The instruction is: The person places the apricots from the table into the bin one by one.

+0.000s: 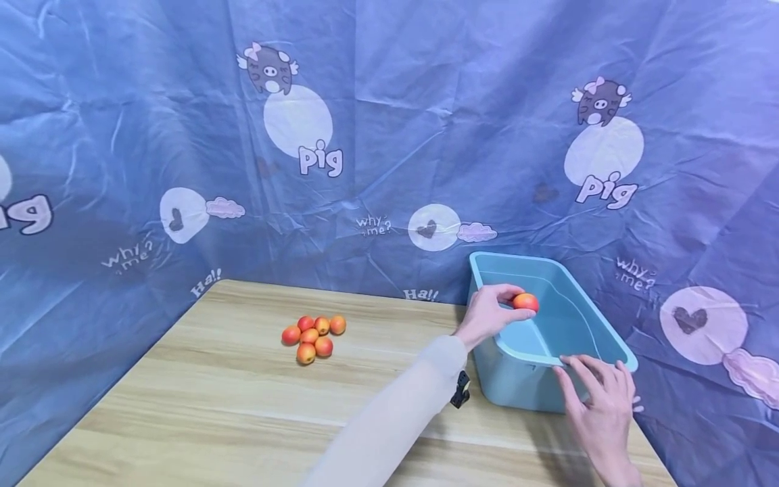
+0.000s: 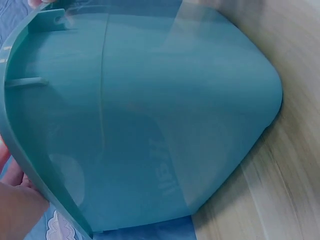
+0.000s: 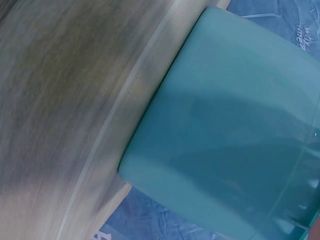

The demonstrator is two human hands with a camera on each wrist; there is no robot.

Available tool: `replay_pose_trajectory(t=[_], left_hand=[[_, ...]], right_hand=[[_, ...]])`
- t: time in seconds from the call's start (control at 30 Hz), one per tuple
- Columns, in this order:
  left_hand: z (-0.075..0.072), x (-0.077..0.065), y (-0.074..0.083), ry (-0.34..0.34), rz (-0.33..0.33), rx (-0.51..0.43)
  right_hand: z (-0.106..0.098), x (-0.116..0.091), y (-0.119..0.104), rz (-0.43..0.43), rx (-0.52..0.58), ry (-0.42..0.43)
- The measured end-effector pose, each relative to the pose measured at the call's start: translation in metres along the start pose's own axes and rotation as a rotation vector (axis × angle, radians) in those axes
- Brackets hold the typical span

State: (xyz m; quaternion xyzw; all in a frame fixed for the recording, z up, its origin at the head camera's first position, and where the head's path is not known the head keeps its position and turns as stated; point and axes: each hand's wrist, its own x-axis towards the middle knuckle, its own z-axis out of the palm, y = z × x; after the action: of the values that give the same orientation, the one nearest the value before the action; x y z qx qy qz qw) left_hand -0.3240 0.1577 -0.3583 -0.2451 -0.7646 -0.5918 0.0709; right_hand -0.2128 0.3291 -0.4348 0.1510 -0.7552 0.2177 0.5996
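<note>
My left hand [image 1: 489, 312] pinches a small red-orange fruit [image 1: 526, 303] between thumb and fingertips, above the opening of a teal plastic bin [image 1: 517, 379]. In the left wrist view the outer wall of the bin [image 2: 150, 115] fills most of the picture, with part of the left hand [image 2: 20, 205] beyond its rim. My right hand [image 1: 599, 406] holds the bin's near rim at the right corner, fingertips over the edge and thumb at the outer side. The right wrist view shows the bin's wall [image 3: 225, 115]; that hand is almost wholly out of it.
Several similar red-orange fruits [image 1: 309, 336] lie clustered on the wooden table [image 1: 201, 399], left of the bin. A blue cloth [image 1: 389, 135] printed with pigs and clouds hangs behind and along the sides. A black buckle-like piece [image 1: 460, 390] shows by the left sleeve.
</note>
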Motion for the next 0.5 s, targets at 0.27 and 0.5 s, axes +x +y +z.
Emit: replay_pose_trajectory(t=[0.27,0.5], left_hand=[[-0.0013,0.0006,0.0014,0.019,-0.031,0.005],[-0.0087,-0.0001,-0.0004,0.002,-0.026,-0.055]], right_hand=[[0.001,0.0008,0.0004,0.001,0.0,-0.01],[0.0022,-0.0003,-0.0018,-0.002,-0.012,-0.015]])
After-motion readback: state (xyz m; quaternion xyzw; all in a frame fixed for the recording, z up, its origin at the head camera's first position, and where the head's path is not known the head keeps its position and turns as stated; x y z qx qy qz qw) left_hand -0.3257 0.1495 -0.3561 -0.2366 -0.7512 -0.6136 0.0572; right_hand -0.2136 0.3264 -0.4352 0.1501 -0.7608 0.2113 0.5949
